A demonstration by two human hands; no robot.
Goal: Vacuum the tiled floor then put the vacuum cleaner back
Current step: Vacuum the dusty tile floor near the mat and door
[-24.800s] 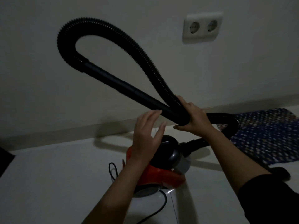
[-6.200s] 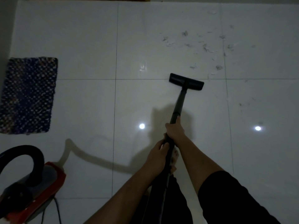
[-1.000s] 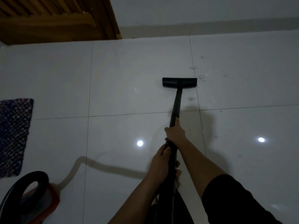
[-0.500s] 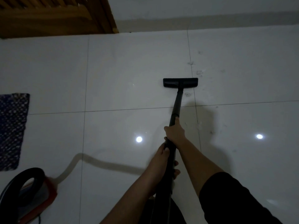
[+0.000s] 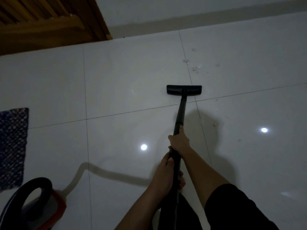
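Both my hands grip the black vacuum wand point(image 5: 181, 110). My right hand point(image 5: 179, 140) holds it higher up the tube, my left hand point(image 5: 165, 170) lower, close to my body. The flat black floor nozzle point(image 5: 184, 90) rests on the white tiled floor point(image 5: 126, 77), just beyond a tile joint. Small grey dust clumps point(image 5: 195, 69) lie on the tiles a little past the nozzle, to its right. The orange vacuum body point(image 5: 56, 206) with its looped black hose point(image 5: 35, 183) sits at the bottom left.
A dark woven mat point(image 5: 13, 146) lies at the left edge. A wooden slatted door point(image 5: 49, 22) fills the top left, with a pale wall and skirting point(image 5: 199, 14) along the far side. Two ceiling lights reflect on the glossy tiles.
The nozzle has come back toward me, off the dust specks and nearer the tile joint. The view has tilted up slightly, showing more of the door.
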